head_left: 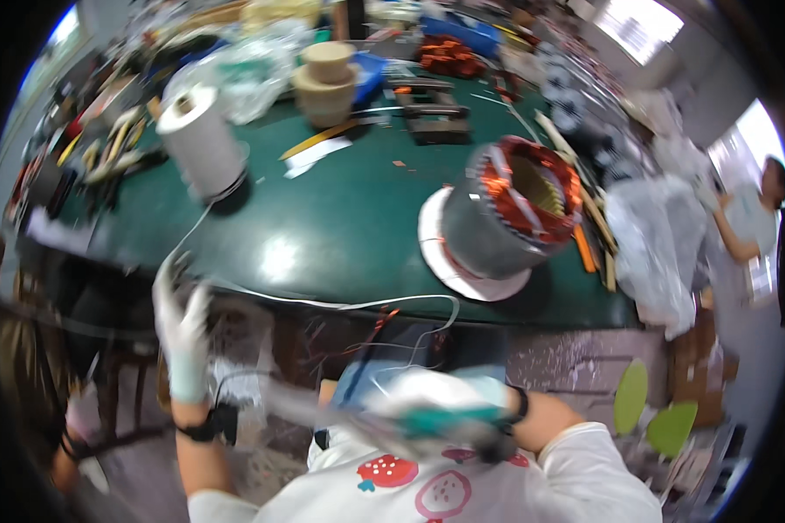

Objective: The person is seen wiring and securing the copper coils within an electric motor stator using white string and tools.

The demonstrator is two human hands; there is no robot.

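Note:
My left hand [181,327], in a white glove, is raised at the table's front edge. A white cord [194,228] stretches straight from the foot of a white spool [201,144] to its fingertips, which appear closed on it. From there the cord runs right along the edge and loops down toward my lap. My right hand [440,392], also gloved, is in front of my shirt, wrapped round a long grey tool with a teal part [449,422]; motion blur hides its kind. A motor stator [506,209] with copper windings stands tilted on a round white base at right.
On the green table [331,213] are stacked beige rolls [325,87], a metal fixture [432,113] and a yellow pencil-like stick [318,139]. Hand tools [118,148] crowd the left. Wooden sticks [593,209] and plastic sheeting [658,235] line the right edge. Another person [750,218] stands far right.

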